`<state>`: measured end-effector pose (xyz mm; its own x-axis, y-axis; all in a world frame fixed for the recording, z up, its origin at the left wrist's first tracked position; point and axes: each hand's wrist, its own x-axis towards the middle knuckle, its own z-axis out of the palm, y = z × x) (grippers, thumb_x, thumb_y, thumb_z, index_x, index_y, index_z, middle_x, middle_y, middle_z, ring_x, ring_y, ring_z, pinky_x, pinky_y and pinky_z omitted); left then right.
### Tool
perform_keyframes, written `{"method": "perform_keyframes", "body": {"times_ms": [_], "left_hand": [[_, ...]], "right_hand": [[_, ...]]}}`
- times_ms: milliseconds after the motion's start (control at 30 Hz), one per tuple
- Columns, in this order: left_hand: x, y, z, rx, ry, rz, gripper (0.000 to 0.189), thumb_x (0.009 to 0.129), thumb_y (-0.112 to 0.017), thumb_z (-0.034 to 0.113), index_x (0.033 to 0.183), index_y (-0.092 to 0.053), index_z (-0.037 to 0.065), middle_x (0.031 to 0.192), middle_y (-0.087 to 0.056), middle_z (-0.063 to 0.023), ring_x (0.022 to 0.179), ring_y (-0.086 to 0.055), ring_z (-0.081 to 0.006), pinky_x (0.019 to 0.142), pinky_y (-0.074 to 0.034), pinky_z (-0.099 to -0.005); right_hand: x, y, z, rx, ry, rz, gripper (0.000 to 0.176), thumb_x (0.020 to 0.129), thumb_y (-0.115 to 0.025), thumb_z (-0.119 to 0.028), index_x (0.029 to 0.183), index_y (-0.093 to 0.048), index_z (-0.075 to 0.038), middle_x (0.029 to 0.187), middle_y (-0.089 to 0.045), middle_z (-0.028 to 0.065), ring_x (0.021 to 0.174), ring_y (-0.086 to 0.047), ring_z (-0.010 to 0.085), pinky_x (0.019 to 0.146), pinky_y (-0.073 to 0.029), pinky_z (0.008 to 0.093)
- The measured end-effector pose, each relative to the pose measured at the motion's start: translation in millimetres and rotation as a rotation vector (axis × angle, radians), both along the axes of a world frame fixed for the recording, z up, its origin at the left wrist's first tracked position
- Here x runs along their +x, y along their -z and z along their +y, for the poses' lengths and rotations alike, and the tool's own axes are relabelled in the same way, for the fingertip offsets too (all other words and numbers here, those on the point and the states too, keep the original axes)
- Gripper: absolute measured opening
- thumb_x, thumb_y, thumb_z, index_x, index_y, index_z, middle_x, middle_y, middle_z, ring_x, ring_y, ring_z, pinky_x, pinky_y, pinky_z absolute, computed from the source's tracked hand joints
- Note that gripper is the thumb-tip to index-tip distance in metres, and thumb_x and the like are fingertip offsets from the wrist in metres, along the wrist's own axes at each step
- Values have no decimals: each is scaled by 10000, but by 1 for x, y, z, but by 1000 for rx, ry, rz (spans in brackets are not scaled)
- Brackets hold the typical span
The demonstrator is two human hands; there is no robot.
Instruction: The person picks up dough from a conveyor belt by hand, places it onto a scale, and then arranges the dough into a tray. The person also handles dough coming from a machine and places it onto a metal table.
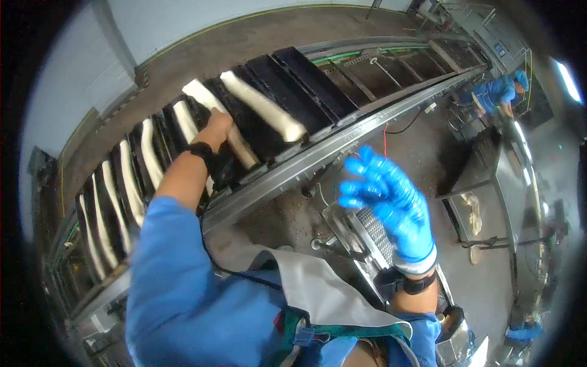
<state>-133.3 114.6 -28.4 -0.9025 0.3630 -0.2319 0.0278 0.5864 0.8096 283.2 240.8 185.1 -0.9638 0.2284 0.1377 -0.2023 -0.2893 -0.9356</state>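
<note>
My left hand (pixel 218 129), bare and with a dark band at the wrist, is closed over a long pale dough strip (pixel 205 96) on a black tray. Its fingertips are partly hidden. Just to the right, another dough strip (pixel 263 107) lies along a black tray (pixel 309 85), slightly smeared by motion. My right hand (pixel 388 199), in a blue glove, hangs in the air beside the conveyor with fingers apart and nothing in them. Several more dough strips (pixel 129 180) rest in the grooves of the black trays to the left.
The trays ride on a metal-framed conveyor (pixel 391 104) running from lower left to upper right. A wheeled metal stand (pixel 361 238) is below my right hand. A person in blue (pixel 495 95) works at the far right, near steel equipment (pixel 489 196).
</note>
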Motion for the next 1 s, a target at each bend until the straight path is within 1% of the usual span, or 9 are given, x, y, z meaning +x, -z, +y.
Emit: {"method": "perform_keyframes", "body": {"times_ms": [167,300,433,533,600,700,800,967,1000], "left_hand": [[-5,0,-41,41,262,148,783,756,-635,198,1324,-218,-145,1226,-495,-285,1147,-497,-341,959,-401,-350],[-35,30,-61,-438,370,394,818,703,-698,221,1364,-292,-41,1233,-496,-291,1173,-478,-379,1003,-385,-389],[-38,20,-76,-497,455,383,708,754,-603,186,1354,-309,-49,1220,-506,-289,1170,-474,-387,988,-387,-414],[-59,62,-96,-648,506,431,611,817,-530,174,1355,-325,-29,1242,-475,-303,1124,-493,-418,954,-414,-426],[-53,95,-103,-646,460,434,578,838,-507,179,1355,-337,-16,1280,-425,-314,1107,-495,-435,942,-421,-434],[46,25,-70,-453,266,37,573,851,-505,202,1357,-342,-14,1368,-273,-341,1191,-401,-456,1019,-328,-452],[96,5,-49,-508,466,189,523,869,-467,247,1295,-403,-49,1348,-319,-331,1198,-378,-479,1029,-316,-455],[141,-1,-16,-369,488,461,437,882,-458,263,1144,-545,-76,1310,-412,-284,1187,-420,-430,1010,-345,-427],[144,1,-14,-322,517,477,426,882,-463,263,1124,-561,-74,1304,-422,-280,1180,-434,-416,1001,-357,-421]], "right_hand": [[41,33,28,249,109,-235,457,866,-564,-44,1305,-444,-2,1325,-474,102,1155,-494,194,981,-395,322],[133,142,85,458,488,-510,402,859,-587,-64,1245,-502,4,1194,-577,85,1038,-554,165,914,-444,300],[314,255,141,1050,771,-1227,429,769,-609,-140,1184,-569,-42,1124,-607,186,991,-608,295,855,-475,351],[436,271,140,913,993,-1683,294,779,-585,-134,1045,-630,-18,1083,-621,185,1063,-563,349,895,-460,403],[486,280,129,1124,148,-2032,342,776,-562,-82,1114,-603,-64,1165,-579,194,1080,-552,346,904,-462,421],[489,266,79,1126,712,-1677,462,749,-544,-1,1192,-559,-131,1184,-546,196,1055,-561,352,897,-465,412],[440,257,68,1179,823,-1963,640,670,-675,-85,1265,-487,-227,1126,-548,196,1015,-575,362,854,-479,427],[439,263,67,1293,839,-2031,416,739,-686,-150,1144,-589,-132,964,-615,141,848,-623,274,715,-517,369],[445,269,73,1071,1119,-1863,388,746,-691,-184,1112,-595,-98,953,-624,143,832,-616,253,713,-511,363]]}}
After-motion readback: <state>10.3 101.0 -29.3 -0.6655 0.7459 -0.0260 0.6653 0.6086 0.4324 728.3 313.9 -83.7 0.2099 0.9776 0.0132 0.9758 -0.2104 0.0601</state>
